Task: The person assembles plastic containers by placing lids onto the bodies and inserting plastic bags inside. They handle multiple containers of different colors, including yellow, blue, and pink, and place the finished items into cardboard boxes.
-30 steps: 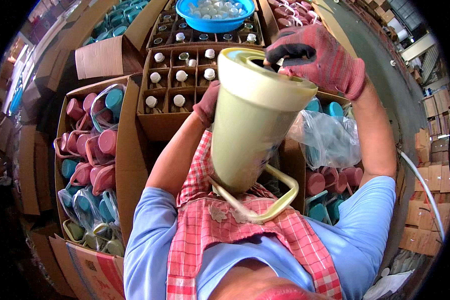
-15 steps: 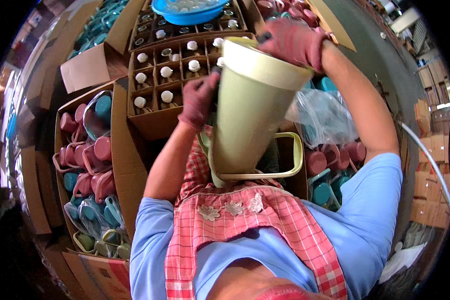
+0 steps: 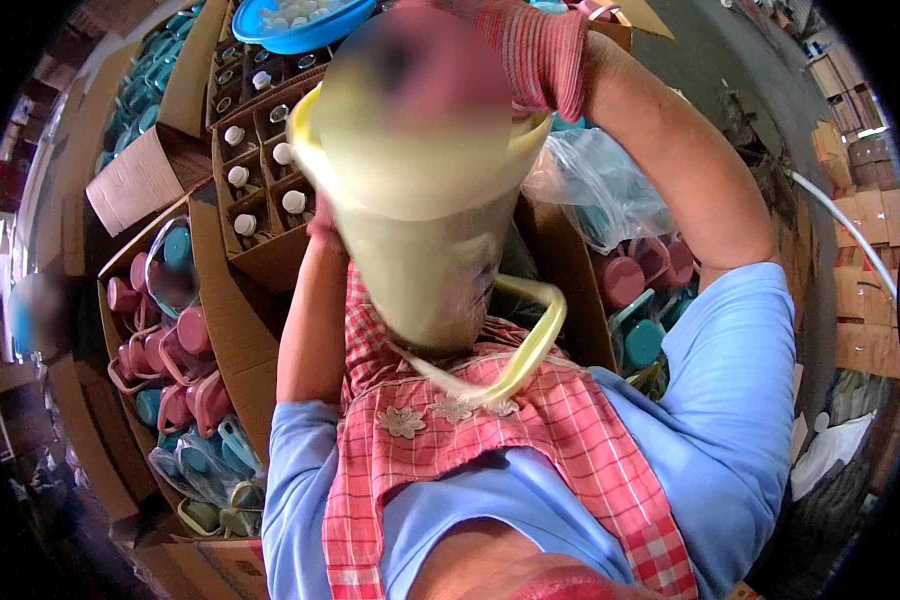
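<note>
A pale green jug with a wide yellowish rim hangs tilted before my apron, blurred by movement. Its loop handle reaches down over the apron. My right hand, in a dark red knitted glove, is over the wide upper end of the jug; its fingers are smeared. At the jug's left side is my left hand, also gloved, with most of it and its fingers hidden behind the jug. What lies inside the upper end cannot be made out.
Ahead, a divided carton holds several white-topped bottles, and a blue basin of small white pieces rests behind. Left stands a carton of pink and teal jugs. Clear plastic covers teal pieces at the right.
The jug has moved left and toward me, and its handle has swung down over my apron. My right hand has gone left with it; my left hand has passed behind the jug.
</note>
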Motion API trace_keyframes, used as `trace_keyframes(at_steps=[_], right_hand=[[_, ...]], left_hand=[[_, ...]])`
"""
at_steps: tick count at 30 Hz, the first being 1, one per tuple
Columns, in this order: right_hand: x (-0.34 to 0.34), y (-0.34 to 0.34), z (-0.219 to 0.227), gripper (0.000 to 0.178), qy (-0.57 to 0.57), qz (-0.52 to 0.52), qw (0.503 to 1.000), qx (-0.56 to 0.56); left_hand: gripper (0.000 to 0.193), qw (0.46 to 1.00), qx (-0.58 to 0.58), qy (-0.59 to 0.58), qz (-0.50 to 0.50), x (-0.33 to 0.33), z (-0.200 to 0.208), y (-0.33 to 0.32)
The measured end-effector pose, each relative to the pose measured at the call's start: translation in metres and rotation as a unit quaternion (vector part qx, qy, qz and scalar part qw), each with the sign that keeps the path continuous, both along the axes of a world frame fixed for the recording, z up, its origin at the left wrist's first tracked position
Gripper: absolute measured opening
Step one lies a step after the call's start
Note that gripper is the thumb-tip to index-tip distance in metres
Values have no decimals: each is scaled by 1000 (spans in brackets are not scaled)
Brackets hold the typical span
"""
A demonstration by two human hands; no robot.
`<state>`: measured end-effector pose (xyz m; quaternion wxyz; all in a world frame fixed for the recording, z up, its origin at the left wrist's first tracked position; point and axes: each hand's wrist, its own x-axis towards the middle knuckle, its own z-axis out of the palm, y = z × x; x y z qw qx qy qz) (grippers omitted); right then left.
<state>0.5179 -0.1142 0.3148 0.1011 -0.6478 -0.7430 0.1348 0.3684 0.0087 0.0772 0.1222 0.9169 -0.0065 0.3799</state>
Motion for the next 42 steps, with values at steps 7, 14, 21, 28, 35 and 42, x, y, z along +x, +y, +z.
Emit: trace_keyframes(at_steps=[7, 14, 21, 28, 35, 42], right_hand=[[49, -25, -45, 15, 154, -39, 978, 132], [99, -129, -175, 56, -256, -357, 883, -167], [169, -90, -232, 31, 411, -455, 775, 148], [119, 83, -197, 66, 479, -51, 858, 180], [110, 47, -194, 20, 384, -40, 867, 315], [54, -38, -118, 22, 554, 94, 788, 251]], left_hand=[[30, 815, -573, -77, 46, -34, 53, -74], [32, 777, -612, -132, 65, -55, 9, -21], [44, 700, -704, -35, -115, -46, 25, 24], [69, 906, -410, -86, 61, 44, 23, 84], [25, 782, -592, -107, 162, 16, 11, 119], [29, 932, -129, -318, 115, -35, 89, 13]])
